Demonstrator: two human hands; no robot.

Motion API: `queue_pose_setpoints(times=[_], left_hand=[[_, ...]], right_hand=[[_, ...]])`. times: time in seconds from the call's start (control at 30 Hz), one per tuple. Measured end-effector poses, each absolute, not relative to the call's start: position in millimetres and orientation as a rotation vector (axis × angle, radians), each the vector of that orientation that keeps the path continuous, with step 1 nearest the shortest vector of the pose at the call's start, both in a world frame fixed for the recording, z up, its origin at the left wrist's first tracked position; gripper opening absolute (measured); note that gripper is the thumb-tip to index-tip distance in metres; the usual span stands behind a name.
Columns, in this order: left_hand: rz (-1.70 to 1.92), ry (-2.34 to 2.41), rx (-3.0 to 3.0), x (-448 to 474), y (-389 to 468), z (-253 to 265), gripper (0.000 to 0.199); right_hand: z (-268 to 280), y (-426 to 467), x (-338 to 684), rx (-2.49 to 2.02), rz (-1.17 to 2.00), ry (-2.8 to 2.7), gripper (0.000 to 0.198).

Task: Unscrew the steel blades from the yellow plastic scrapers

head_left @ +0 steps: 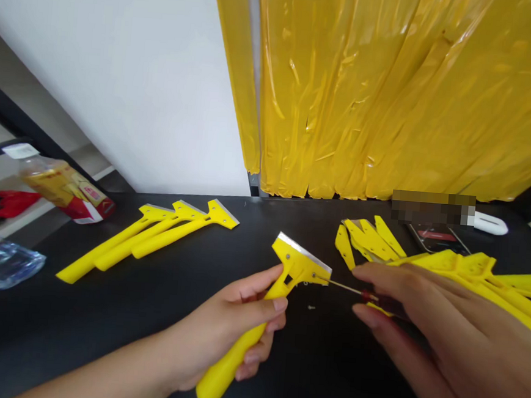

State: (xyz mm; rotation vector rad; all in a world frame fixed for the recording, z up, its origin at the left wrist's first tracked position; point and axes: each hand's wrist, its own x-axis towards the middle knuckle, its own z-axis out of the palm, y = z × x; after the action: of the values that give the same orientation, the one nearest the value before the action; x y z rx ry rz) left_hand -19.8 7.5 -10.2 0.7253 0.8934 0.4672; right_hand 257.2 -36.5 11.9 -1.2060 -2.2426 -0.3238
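Gripping yellow scraper (247,346) by handle (214,379) in left hand (228,325), with head (301,264) between hands. Pinching screwdriver (368,295) in right hand (448,336), with tip (318,277) at head's screw (313,276). Beyond left hand, three more scrapers (170,237).

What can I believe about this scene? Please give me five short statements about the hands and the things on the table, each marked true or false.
1. The left hand grips a yellow scraper by its handle. True.

2. The right hand holds a screwdriver pointed away from the scraper. False: its tip is at a screw on the scraper's head.

3. A small metal piece lies loose on the dark table, near the scraper's head. True.

4. Six more scrapers lie to the left of the held one. False: three lie there.

5. A drinks bottle is at the left side of the view. True.
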Motion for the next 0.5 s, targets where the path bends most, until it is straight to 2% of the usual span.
queue_pose_setpoints(times=[0.33, 0.5], left_hand=[[0.456, 0.904, 0.728, -21.9, 6.5, -9.3, 0.084], [0.459, 0.900, 0.733, -22.9, 5.8, -11.0, 0.081]], right_hand=[[5.9, -41.1, 262.3, -1.293, -0.245, -2.205, 0.020], [6.0, -40.4, 261.6, -1.280, -0.217, -2.208, 0.017]])
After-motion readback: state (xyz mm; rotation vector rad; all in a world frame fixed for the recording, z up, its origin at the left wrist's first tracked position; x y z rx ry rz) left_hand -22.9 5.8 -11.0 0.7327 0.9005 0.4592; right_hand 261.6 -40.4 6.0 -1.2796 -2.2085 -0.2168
